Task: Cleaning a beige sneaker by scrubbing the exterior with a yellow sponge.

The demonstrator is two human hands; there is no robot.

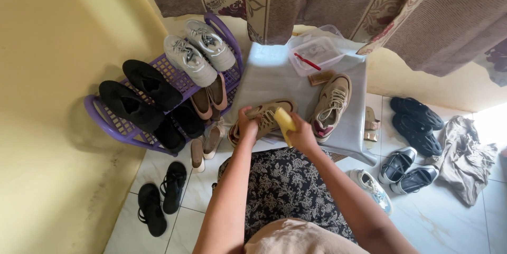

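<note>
My left hand (pixel 246 123) grips a tan sneaker (pixel 266 117) that lies on its side at the near edge of a low table covered with a grey cloth (pixel 274 77). Against that shoe my right hand (pixel 302 135) presses a yellow sponge (pixel 285 122). The matching tan sneaker (pixel 331 105) stands upright on the cloth just to the right. Behind it are a small brown brush (pixel 320 77) and a clear plastic tub (pixel 315 53) with a red-handled tool inside.
A purple plastic shoe rack (pixel 127 127) at left holds grey sneakers (pixel 198 53), black shoes (pixel 140 93) and brown flats. Black sandals (pixel 161 196) lie on the tiled floor. Right of the table lie black clogs (pixel 417 119), more sneakers (pixel 406 172) and a crumpled cloth (pixel 465 159). Curtains hang behind.
</note>
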